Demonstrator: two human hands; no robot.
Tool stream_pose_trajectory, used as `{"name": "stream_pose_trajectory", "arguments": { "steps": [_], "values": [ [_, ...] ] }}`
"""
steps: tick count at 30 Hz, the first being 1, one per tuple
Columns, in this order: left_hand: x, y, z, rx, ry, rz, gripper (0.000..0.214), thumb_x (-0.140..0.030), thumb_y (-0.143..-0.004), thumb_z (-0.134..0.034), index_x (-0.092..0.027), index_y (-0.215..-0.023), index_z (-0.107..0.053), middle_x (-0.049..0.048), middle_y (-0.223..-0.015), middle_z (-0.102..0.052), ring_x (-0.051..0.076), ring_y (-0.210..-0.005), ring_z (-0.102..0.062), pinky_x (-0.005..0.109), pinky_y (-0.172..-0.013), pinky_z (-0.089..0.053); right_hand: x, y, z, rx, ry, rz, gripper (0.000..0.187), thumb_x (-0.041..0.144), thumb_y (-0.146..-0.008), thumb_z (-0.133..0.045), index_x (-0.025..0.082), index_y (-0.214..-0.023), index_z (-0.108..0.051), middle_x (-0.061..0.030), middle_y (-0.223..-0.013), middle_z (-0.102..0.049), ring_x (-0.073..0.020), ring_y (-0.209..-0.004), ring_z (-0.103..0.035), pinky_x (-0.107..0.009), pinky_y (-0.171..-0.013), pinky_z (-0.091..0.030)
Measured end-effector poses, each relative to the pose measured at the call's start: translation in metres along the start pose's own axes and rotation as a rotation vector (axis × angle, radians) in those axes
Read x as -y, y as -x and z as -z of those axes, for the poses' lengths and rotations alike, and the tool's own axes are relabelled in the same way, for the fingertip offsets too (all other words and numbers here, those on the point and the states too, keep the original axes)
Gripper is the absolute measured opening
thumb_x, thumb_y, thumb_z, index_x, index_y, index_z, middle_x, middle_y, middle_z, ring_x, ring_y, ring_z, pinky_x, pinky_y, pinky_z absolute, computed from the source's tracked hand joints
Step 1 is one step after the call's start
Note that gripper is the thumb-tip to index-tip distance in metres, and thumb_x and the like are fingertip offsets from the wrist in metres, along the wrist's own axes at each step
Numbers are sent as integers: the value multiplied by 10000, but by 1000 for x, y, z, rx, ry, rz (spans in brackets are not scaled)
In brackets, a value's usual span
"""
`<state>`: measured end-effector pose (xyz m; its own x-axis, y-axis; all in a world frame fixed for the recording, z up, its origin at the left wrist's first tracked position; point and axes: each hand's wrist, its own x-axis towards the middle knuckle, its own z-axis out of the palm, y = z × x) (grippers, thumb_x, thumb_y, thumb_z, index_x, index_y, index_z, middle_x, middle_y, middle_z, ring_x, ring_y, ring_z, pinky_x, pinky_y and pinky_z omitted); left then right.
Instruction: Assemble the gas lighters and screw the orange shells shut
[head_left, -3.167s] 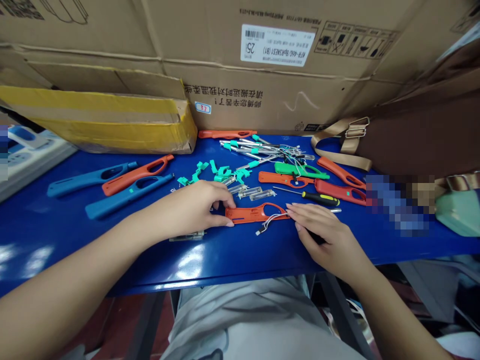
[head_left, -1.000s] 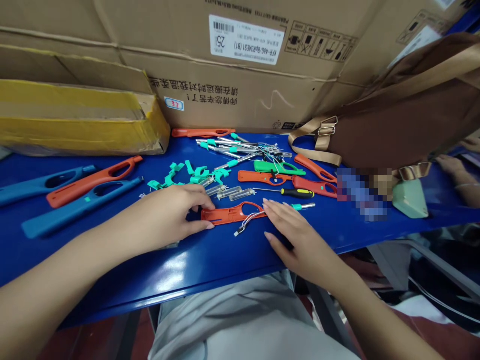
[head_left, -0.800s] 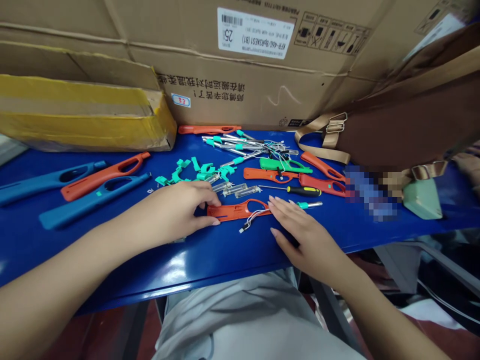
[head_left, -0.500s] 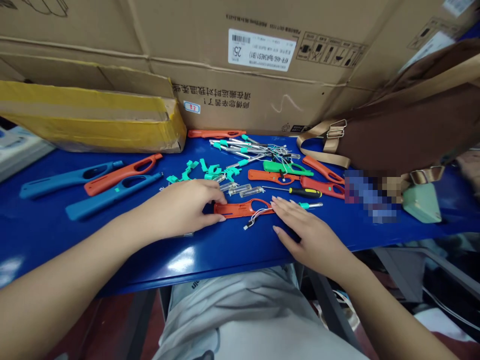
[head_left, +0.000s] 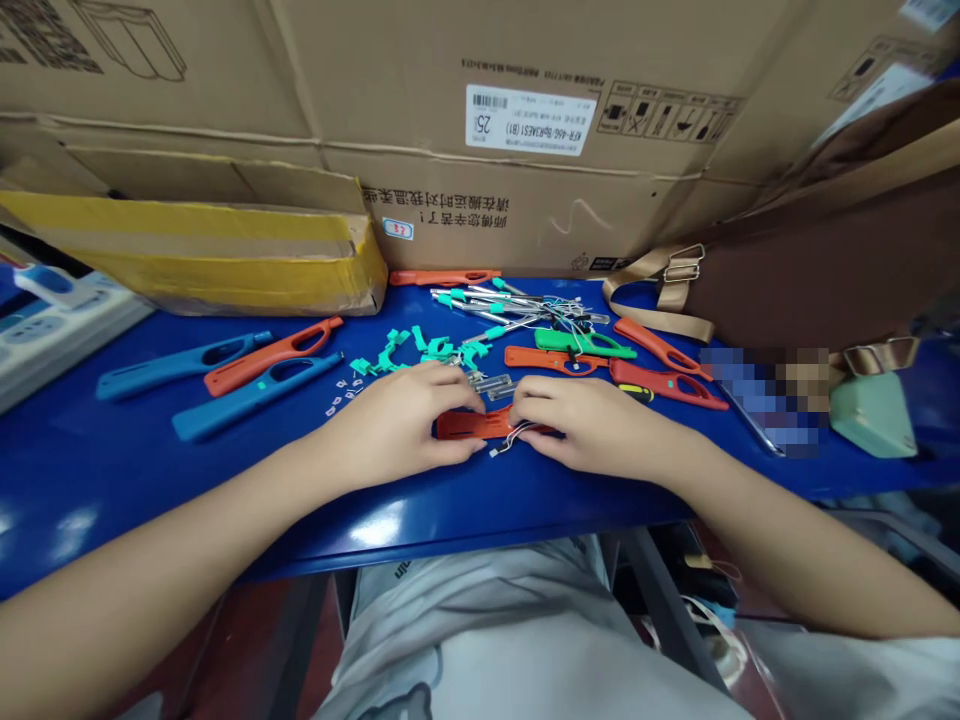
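Observation:
An orange long-lighter casing half point(head_left: 474, 424) lies on the blue table in front of me, its hollow inner side up. My left hand point(head_left: 405, 425) grips its left end between thumb and fingers. My right hand point(head_left: 581, 425) is closed over its right end and hides the handle loop. Thin white and black wires point(head_left: 510, 437) with a small connector come out by my right thumb. Just behind the casing are small clear tubes point(head_left: 491, 385), partly covered by my fingers. Green plastic clips point(head_left: 390, 355) are scattered behind my left hand.
Blue lighter casings point(head_left: 247, 398) and an orange one point(head_left: 274, 357) lie left. Metal lighter rods with wires point(head_left: 517, 305), a green casing point(head_left: 585, 344) and a red casing point(head_left: 667, 385) lie behind. A cardboard box point(head_left: 300, 260), power strip point(head_left: 64, 325) and brown bag point(head_left: 810, 250) border the table.
My right hand has moved left and curled from lying flat to gripping the casing's right end. My left hand stays on the left end. The view has shifted slightly.

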<state>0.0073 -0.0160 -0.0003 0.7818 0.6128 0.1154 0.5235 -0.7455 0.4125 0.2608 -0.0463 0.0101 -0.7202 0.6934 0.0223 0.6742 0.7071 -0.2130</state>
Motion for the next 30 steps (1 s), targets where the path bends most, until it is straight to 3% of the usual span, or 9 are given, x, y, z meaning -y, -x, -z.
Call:
{"name": "stream_pose_trajectory", "arguments": {
  "steps": [6,10,14,18,23,30],
  "values": [
    [-7,-2,-12,56,2,-21,312,-459,-883,-722,-223,-1087,-709,43,-1072,-683,238,-1019,-641,353,-888,-499,-13,-15,8,59,-268,87,92,98,-877,-625,173,-883,-678,-2,-859,-665,-118,-729,-597,-240,-649,-443],
    [-7,-2,-16,35,-15,-14,277,-452,-924,-678,-208,-1053,-704,43,-1037,-687,228,-985,-647,339,-849,-493,-23,-12,1,-40,-469,-5,26,186,-886,-657,168,-870,-666,8,-777,-645,-93,-640,-563,-215,-601,-452],
    [-7,-3,-19,0,3,-11,296,-466,-976,-599,-191,-994,-705,53,-982,-691,218,-936,-646,328,-817,-494,-25,-10,-11,-100,-561,-77,122,284,-894,-689,167,-874,-660,29,-698,-585,-82,-595,-524,-200,-563,-441],
    [-7,-5,-24,-41,44,-2,219,-318,-1024,-526,-196,-992,-705,43,-964,-711,196,-934,-653,310,-828,-496,-25,-11,-15,-80,-628,-92,149,303,-876,-716,163,-865,-665,31,-698,-578,-74,-596,-509,-190,-551,-426],
    [-7,-5,-27,-108,62,44,185,-310,-1008,-554,-193,-982,-696,35,-942,-732,180,-854,-672,286,-755,-497,-31,-7,-6,-16,-824,-220,201,360,-890,-691,164,-906,-649,71,-595,-513,-64,-471,-477,-183,-443,-372],
    [-5,-5,-30,-152,130,121,140,-288,-974,-592,-201,-999,-699,15,-876,-735,161,-775,-665,257,-666,-474,-42,0,-2,93,-788,-259,226,379,-895,-667,169,-978,-673,-17,-865,-654,-77,-562,-563,-190,-453,-423]
  ]
}}
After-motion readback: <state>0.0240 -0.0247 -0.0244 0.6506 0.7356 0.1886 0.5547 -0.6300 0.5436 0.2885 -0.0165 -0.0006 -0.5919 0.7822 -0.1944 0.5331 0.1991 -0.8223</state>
